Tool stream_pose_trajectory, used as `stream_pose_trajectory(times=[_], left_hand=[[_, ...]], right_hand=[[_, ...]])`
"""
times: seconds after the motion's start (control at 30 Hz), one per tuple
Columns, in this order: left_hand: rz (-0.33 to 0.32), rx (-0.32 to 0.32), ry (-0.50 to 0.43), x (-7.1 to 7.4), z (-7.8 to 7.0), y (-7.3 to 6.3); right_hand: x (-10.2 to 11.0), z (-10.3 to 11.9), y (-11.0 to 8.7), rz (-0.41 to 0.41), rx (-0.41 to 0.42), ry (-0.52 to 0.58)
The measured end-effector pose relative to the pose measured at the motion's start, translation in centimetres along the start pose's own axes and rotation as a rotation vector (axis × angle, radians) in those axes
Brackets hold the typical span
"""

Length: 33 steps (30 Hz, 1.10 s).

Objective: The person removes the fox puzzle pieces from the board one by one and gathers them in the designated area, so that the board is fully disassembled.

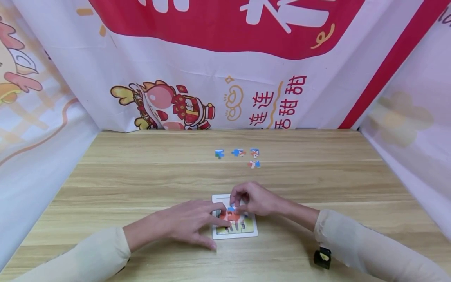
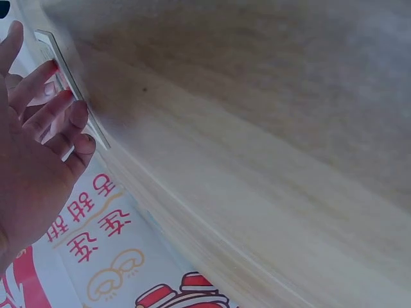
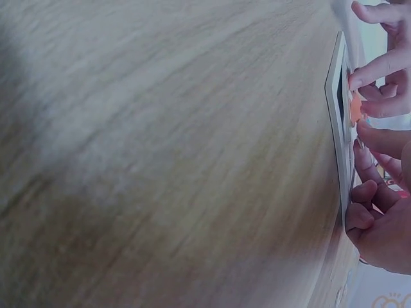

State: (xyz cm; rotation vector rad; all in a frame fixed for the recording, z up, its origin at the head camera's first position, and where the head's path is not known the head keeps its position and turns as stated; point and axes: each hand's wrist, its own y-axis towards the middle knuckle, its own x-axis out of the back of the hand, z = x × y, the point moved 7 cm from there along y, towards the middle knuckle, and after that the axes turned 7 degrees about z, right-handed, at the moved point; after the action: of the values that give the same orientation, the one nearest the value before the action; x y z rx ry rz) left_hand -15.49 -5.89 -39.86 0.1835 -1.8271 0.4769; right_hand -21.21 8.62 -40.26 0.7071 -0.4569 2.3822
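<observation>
A small white-framed jigsaw puzzle tray (image 1: pixel 235 236) lies on the table, with yellow and orange picture pieces showing inside it. My left hand (image 1: pixel 192 220) reaches in from the left, its extended fingertips resting on an orange puzzle piece (image 1: pixel 233 216) and the thumb spread out towards the table. Over the tray's upper right part, my right hand (image 1: pixel 256 199) pinches a small puzzle piece (image 1: pixel 231 209) with blue on it between thumb and forefinger. In the right wrist view, the fingertips of both hands come close together above the tray (image 3: pixel 336 109). Fingers hide part of the picture.
Farther back on the table (image 1: pixel 158 176) lie several loose jigsaw pieces: a blue-green one (image 1: pixel 219 153), two side by side to its right (image 1: pixel 238 152), and one nearer (image 1: pixel 254 164). A printed cloth (image 1: pixel 197 66) stands along the table's back edge; more cloth hangs at both sides.
</observation>
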Motion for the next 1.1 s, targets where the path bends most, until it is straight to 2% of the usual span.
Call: stream_pose_trajectory(times=[0.43,0.6,0.77,1.1], left_hand=[[0.022,0.023,-0.014,0.2,-0.2,-0.1],[0.04,0.038,-0.014,0.1,-0.2,-0.1],[0.038,0.035,-0.01,0.1,-0.2,0.0],[0.047,0.042,-0.016,0.1,-0.1,0.0]], right_hand=[[0.6,0.1,-0.1,0.013,0.022,0.09],[2.1,0.0,-0.3,-0.052,0.042,0.124],[3.4,-0.3,-0.2,-0.125,0.058,0.113],[4.9,-1.4,0.5,-0.229,0.014,0.137]])
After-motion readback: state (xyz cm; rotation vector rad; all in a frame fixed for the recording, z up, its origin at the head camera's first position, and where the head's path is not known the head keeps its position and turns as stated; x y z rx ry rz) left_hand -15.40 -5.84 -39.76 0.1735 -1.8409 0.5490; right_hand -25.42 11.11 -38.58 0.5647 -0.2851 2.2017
